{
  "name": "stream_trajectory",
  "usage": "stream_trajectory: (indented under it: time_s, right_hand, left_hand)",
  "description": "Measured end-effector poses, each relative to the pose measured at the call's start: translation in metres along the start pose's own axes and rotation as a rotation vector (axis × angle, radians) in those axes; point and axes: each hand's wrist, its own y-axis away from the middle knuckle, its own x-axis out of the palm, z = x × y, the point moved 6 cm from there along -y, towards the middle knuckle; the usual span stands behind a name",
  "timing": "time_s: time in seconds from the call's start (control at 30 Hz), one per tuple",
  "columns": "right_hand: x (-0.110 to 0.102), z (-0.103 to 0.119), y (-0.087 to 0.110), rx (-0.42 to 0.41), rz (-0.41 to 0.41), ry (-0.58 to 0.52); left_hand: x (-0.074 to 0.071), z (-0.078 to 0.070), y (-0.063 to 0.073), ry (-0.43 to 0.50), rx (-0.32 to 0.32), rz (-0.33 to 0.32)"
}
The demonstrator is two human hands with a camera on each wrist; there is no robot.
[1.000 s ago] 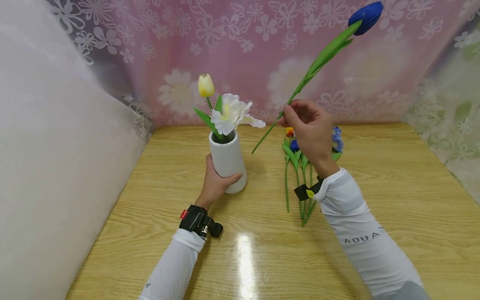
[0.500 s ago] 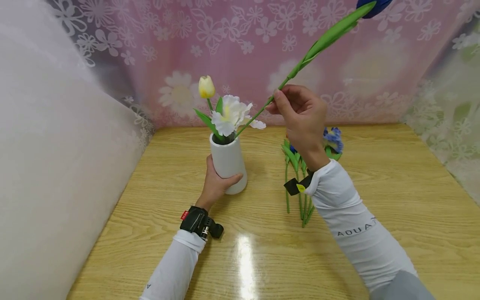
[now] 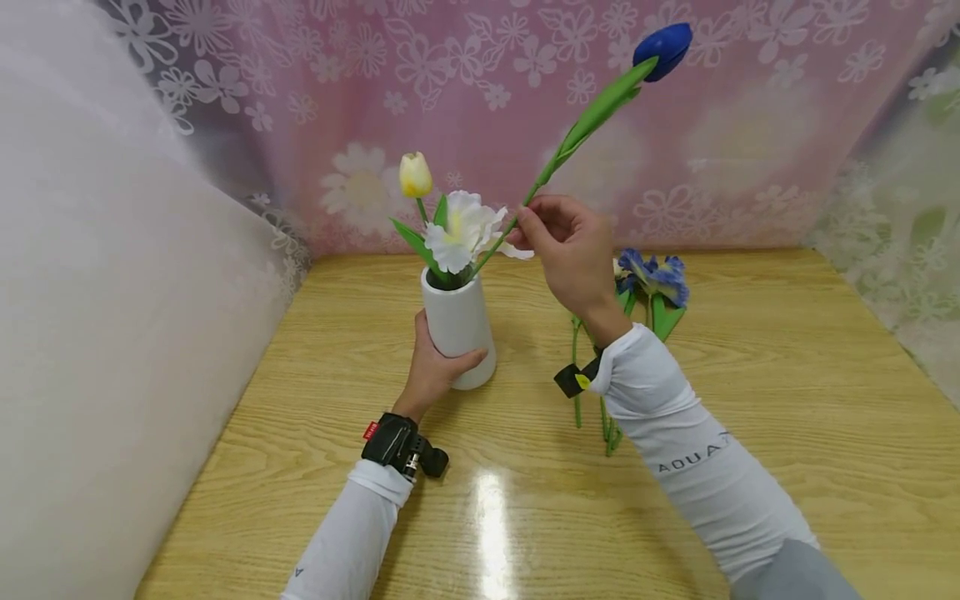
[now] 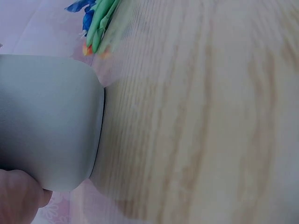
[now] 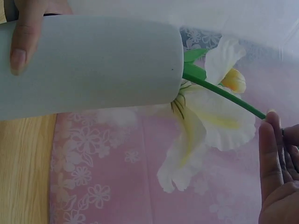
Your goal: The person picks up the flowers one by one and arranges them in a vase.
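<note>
R hand pinches blue tulip by stem, bloom abv grip; L hand holds vase.

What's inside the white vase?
A yellow tulip, a white flower and green leaves stand in the vase; the blue tulip's stem reaches its mouth. The vase hides their lower ends.

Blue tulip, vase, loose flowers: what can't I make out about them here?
Blue tulip: stem end hidden by the vase, head and right wrist views; bloom out past the right edge, right wrist view.
Vase: top cut off by the left edge, left wrist view.
Loose flowers: partly hidden by the right hand and sleeve, head view.
</note>
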Motion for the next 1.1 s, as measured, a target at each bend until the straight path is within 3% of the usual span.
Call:
stream_trajectory:
  time_s: [0.17,0.4,0.8,1.1]
  right_hand:
    - [0.011,0.005,0.006,0.09,0.081,0.049]
    - [0.016,-0.03,0.007,0.154,0.155,0.164]
    - [0.022,-0.023,0.003,0.221,0.33,0.45]
    - [0.039,-0.028,0.006,0.291,0.458,0.573]
  left_hand:
    - [0.0,0.0,0.0,0.004,0.002,-0.002]
    - [0.0,-0.001,-0.001,0.01,-0.003,-0.002]
    - [0.001,-0.002,0.001,-0.006,-0.018,-0.004]
    - [0.0,0.0,0.001,-0.001,-0.028,-0.009]
